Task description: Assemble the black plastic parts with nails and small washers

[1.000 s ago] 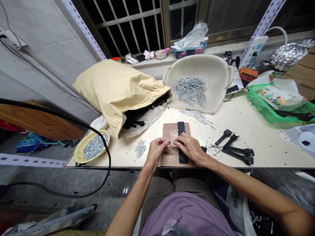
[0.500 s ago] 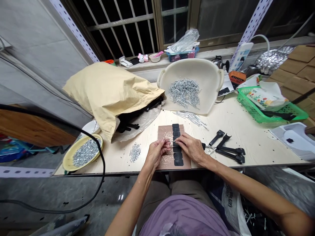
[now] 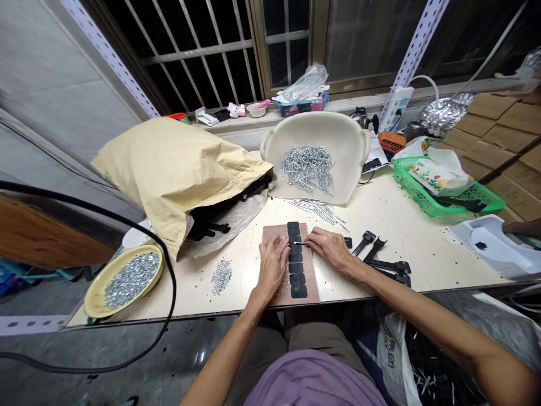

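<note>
A column of flat black plastic pieces lies on a brown board at the table's front edge. My left hand rests on the board, its curled fingertips against the column's left side; what they grip, if anything, is hidden. From the right, my right hand pinches a thin metal pin, which lies across one black piece with its end towards my left fingertips. Several black plastic straps lie to the right of my right hand. A small pile of metal bits is left of the board.
A white basin of metal pins stands behind the board, with loose pins before it. A yellow bowl of metal bits is at left. A tan sack spills black parts. A green basket stands right; a black cable hangs at left.
My left fingers have moved from around the pin to the column's left edge. My right hand still holds the pin, now flatter across the pieces. The view has shifted slightly.
</note>
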Tool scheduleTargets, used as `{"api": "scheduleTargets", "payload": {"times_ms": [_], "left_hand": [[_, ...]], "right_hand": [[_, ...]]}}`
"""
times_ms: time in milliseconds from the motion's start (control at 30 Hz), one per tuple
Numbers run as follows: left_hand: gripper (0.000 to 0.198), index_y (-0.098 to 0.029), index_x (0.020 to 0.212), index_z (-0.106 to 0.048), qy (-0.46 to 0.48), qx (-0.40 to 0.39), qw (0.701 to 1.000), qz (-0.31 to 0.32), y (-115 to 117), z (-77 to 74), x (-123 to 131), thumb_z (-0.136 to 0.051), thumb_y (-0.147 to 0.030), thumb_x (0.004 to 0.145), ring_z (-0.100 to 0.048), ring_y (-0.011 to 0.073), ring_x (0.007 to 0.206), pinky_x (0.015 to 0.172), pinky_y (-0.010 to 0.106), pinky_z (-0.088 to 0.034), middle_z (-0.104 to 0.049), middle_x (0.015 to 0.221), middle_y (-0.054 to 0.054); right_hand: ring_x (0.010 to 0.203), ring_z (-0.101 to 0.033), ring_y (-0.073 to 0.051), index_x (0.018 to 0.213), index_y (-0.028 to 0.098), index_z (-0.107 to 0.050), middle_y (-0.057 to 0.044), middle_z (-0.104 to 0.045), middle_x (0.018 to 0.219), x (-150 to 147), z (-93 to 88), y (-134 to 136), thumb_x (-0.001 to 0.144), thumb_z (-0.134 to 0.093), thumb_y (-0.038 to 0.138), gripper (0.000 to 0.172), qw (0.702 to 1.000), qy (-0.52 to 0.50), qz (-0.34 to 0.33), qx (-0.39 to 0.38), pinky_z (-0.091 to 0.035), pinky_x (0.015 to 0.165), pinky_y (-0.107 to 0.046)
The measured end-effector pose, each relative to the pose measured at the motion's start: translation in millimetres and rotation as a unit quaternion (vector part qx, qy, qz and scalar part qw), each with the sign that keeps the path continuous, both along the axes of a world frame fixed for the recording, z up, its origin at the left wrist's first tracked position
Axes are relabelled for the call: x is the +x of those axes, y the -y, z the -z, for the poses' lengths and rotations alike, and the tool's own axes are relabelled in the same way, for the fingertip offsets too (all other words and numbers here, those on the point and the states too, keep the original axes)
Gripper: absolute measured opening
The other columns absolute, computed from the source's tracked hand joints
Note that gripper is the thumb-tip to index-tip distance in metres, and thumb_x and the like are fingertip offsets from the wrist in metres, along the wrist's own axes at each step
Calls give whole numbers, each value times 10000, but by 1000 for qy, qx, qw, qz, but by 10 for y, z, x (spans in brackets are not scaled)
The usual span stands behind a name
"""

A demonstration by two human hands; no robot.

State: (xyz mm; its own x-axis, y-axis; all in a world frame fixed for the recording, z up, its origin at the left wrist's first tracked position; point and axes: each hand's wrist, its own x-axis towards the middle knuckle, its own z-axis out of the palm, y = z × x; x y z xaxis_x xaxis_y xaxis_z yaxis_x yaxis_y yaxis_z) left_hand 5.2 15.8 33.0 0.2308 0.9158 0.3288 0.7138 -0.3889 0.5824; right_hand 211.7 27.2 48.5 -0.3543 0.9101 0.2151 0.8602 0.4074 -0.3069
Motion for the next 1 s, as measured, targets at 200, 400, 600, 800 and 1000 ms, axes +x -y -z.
{"api": "scheduleTargets", "payload": {"times_ms": [200, 400, 600, 800, 1000], "left_hand": [[369, -230, 1236, -572, -64, 15, 998, 7, -57, 175, 25, -404, -310, 917, -331, 299, 1258, 1026, 525, -325, -463, 1326, 111], [360, -255, 1231, -575, -64, 16, 998, 12, -39, 153, 40, -405, -307, 918, -342, 290, 1261, 1029, 514, -332, -452, 1342, 107], [381, -197, 1257, -545, -37, 7, 999, -16, -32, 149, 45, -370, -298, 934, -386, 273, 1232, 1020, 478, -350, -446, 1309, 151], [379, -186, 1275, -510, -61, 10, 998, -13, -31, 169, 50, -362, -264, 935, -354, 287, 1250, 1013, 500, -349, -425, 1332, 154], [390, -193, 1292, -484, -70, 12, 997, -7, -32, 188, 64, -363, -246, 925, -303, 308, 1295, 1035, 534, -319, -407, 1375, 139]], "right_hand": [[751, -543, -119, 880, 201, -649, -17, -594, 836, 25, 68, -67, 949, -413, 358, 292, 1000, -6, -21, 9, -289, 573, -231], [735, -524, -122, 821, 180, -634, -23, -592, 799, 59, 78, -111, 955, -402, 293, 290, 997, -1, -66, 40, -298, 591, -238], [767, -540, -119, 865, 178, -622, -20, -604, 843, 103, 136, -196, 957, -398, 306, 274, 995, -39, -90, 28, -309, 593, -226], [710, -514, -102, 865, 174, -626, -23, -576, 865, 176, 99, -373, 950, -414, 320, 271, 994, -45, -95, 13, -289, 546, -214], [618, -446, -89, 841, 158, -602, -16, -537, 779, 161, 149, -333, 962, -360, 224, 279, 991, -14, -130, 37, -281, 494, -207]]}}
